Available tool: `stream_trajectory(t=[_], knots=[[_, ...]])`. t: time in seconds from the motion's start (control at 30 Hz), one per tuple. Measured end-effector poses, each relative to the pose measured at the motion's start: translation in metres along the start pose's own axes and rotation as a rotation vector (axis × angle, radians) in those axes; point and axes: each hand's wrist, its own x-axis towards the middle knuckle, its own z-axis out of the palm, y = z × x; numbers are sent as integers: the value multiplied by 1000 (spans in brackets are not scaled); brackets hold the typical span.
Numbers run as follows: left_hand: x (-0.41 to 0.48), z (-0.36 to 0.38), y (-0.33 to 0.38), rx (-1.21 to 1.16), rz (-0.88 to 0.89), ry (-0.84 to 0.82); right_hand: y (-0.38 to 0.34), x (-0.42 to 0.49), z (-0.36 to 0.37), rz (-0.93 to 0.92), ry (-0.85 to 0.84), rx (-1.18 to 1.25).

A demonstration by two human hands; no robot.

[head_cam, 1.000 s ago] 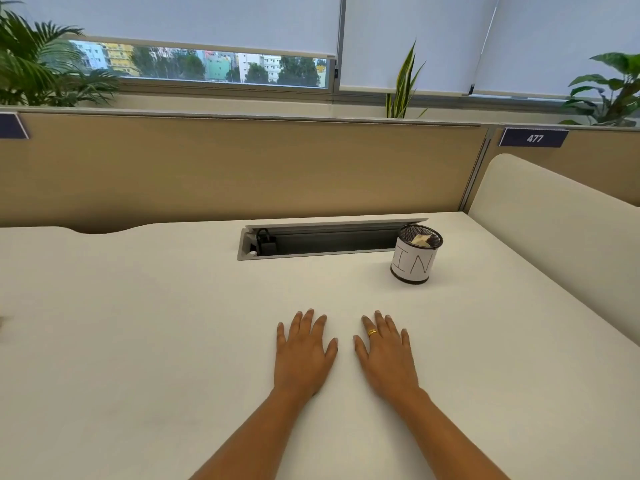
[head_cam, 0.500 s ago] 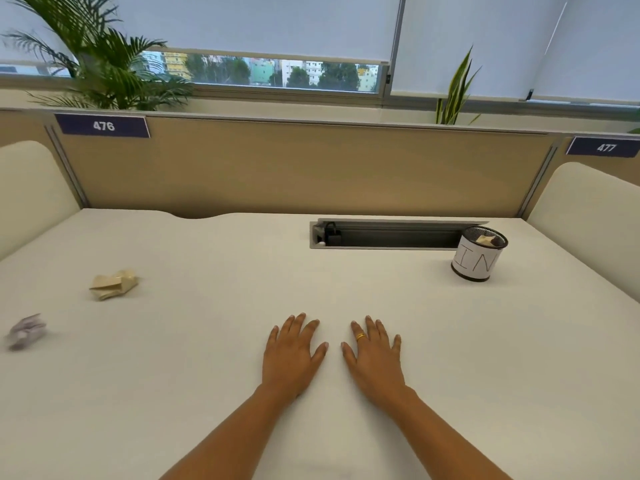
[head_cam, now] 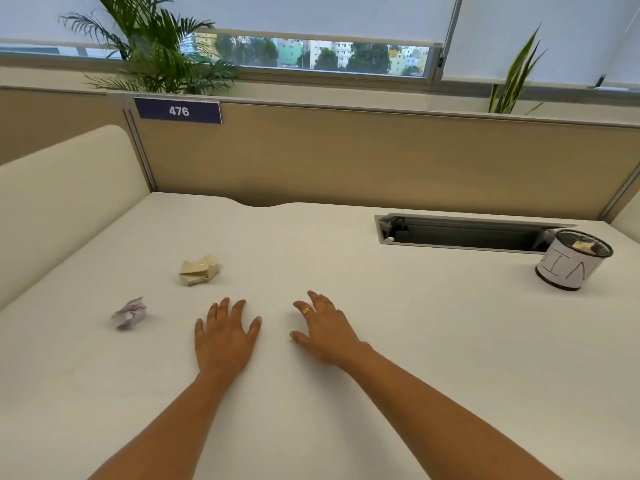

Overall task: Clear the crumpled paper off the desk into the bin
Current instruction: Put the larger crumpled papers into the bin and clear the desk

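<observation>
A: How many hands, and what are they doing?

B: Two. The left hand (head_cam: 225, 336) lies flat on the white desk (head_cam: 398, 358) with its fingers spread. The right hand (head_cam: 325, 332), just beside it, angles leftward with its fingers straight and slightly apart. It wears one gold ring (head_cam: 307, 311). Neither hand holds anything.

A: And loose paper?

B: Two crumpled pieces lie on the desk. A lilac paper ball (head_cam: 129, 313) sits near the left hand, on its outer side. A beige paper wad (head_cam: 199, 269) lies a little farther back. Neither touches a hand or the other piece.

A: Containers?

B: Two. A round mesh bin (head_cam: 564, 270) wrapped in a hand-lettered white label stands well apart at the far right. One cream paper scrap (head_cam: 583, 245) shows inside. Just behind the bin, a cable trough (head_cam: 464, 233) sunk into the desk holds one black plug (head_cam: 401, 232).

A: Beyond that?

B: A tan partition (head_cam: 346, 161) carries one blue plate reading 476 (head_cam: 178, 111). Two plants stand behind it, a palm (head_cam: 156, 46) and a spiky-leaved plant (head_cam: 516, 74).
</observation>
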Motion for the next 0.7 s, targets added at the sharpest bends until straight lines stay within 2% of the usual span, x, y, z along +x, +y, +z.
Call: stream_trajectory(t=[0.4, 0.7], knots=[[5, 0, -14, 47, 30, 66, -102, 107, -6, -202, 10, -53], [3, -5, -15, 200, 67, -47, -141, 159, 8, -290, -83, -210]])
